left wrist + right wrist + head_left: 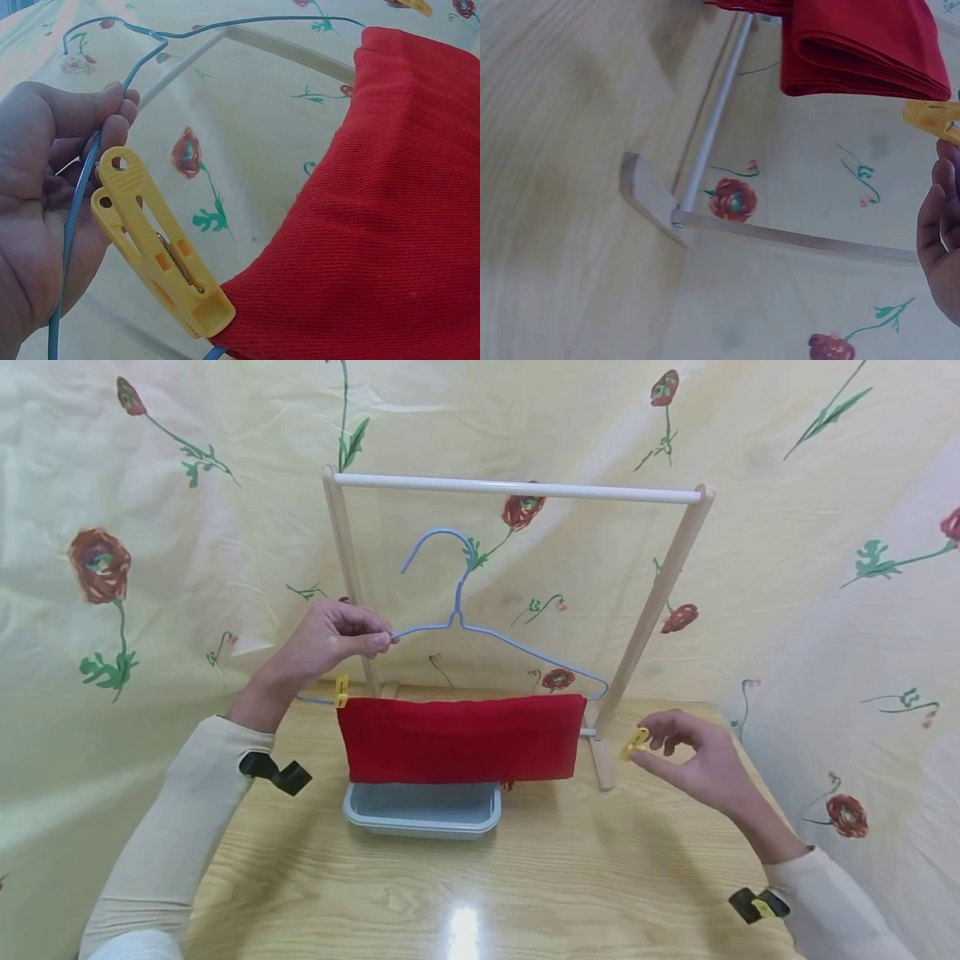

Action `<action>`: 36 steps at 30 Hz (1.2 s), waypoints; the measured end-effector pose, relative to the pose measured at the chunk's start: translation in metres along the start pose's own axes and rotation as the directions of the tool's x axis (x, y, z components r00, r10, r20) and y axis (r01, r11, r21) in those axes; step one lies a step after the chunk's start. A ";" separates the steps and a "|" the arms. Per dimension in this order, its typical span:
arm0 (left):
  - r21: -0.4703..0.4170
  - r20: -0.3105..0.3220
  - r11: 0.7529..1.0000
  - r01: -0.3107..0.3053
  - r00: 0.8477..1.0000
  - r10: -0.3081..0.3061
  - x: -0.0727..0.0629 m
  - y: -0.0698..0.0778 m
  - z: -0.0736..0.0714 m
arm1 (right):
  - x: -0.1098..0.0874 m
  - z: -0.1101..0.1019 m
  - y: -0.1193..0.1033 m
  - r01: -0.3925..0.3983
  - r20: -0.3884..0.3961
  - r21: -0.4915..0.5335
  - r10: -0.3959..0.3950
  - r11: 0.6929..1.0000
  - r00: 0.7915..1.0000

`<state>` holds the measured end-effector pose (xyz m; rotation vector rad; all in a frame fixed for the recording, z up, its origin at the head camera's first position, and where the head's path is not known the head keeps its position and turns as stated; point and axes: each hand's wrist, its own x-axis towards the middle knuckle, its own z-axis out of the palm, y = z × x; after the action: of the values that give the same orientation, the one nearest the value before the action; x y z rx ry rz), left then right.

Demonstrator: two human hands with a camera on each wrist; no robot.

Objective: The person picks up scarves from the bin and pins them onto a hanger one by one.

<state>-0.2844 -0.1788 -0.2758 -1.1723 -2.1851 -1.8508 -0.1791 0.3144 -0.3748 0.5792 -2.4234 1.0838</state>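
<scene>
My left hand point(337, 631) pinches the left shoulder of a blue wire hanger point(528, 652), its hook upward. Folded over the hanger's bottom bar is a red knitted cloth point(461, 739), perhaps a scarf. A yellow clothespin point(165, 244) clips the cloth's left end to the bar, just below the left hand. Off to the right of the cloth, my right hand point(693, 760) pinches a second yellow clothespin point(635, 743) between thumb and fingers. In the right wrist view that hand point(941, 232) shows only partly at the edge, its clothespin close below the folded cloth point(870, 52).
Behind the hanger stands a rack with a white top rail point(517, 487) and wooden side posts point(652, 610). A pale blue basin point(423, 822) sits on the wooden table point(540, 893), partly under the cloth. Flowered fabric point(247, 527) covers the walls behind.
</scene>
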 end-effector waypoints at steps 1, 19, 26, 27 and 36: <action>-0.002 0.001 1.000 0.000 1.000 0.000 0.000 0.000 0.000 | 0.002 -0.001 -0.001 0.008 0.000 0.000 -0.008 1.000 1.000; -0.004 0.002 1.000 0.000 1.000 0.000 0.000 -0.001 0.000 | 0.045 -0.014 -0.020 0.307 -0.044 0.013 -0.306 0.952 0.951; 0.002 0.009 1.000 -0.002 1.000 0.002 -0.001 -0.001 -0.001 | 0.056 -0.016 -0.023 0.375 -0.062 -0.020 -0.375 0.927 0.925; 0.003 0.010 1.000 -0.004 1.000 0.003 -0.001 -0.002 -0.001 | 0.057 -0.016 -0.024 0.381 -0.064 -0.030 -0.382 0.924 0.922; 0.000 0.015 1.000 -0.013 1.000 0.013 -0.002 -0.001 0.000 | 0.066 -0.009 -0.033 0.416 -0.061 -0.059 -0.419 0.908 0.906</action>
<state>-0.2842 -0.1800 -0.2777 -1.2016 -2.1805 -1.8432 -0.2148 0.2883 -0.3147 0.9727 -2.1169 0.8486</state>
